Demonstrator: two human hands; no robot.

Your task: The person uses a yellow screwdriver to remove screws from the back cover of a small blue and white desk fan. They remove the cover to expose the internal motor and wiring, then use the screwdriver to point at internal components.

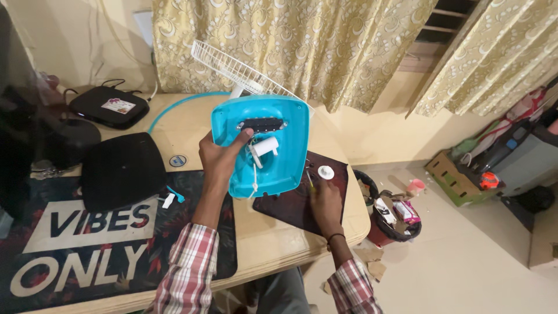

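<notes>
Fan body held up at frame centre, tool hand low on the mat.

Left hand (218, 158) grips the turquoise fan housing (264, 145) by its left edge, thumb near the dark switch panel (263, 124); white grille (235, 68) sticks up behind. Right hand (325, 202) rests on the dark mat (290, 203), pinching a thin screwdriver (310, 180) beside a white knob (326, 171). Best kept steady: housing tilted toward the eye, loose parts on the mat. Bin (389, 224) lower right.

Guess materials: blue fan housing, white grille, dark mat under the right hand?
Fan housing: likely moulded plastic, smooth with a soft sheen and rounded edges. Grille: thin white wires, probably coated metal, though plastic is possible. Mat: dark, flat, matte; rubber or leatherette, can't tell.
</notes>
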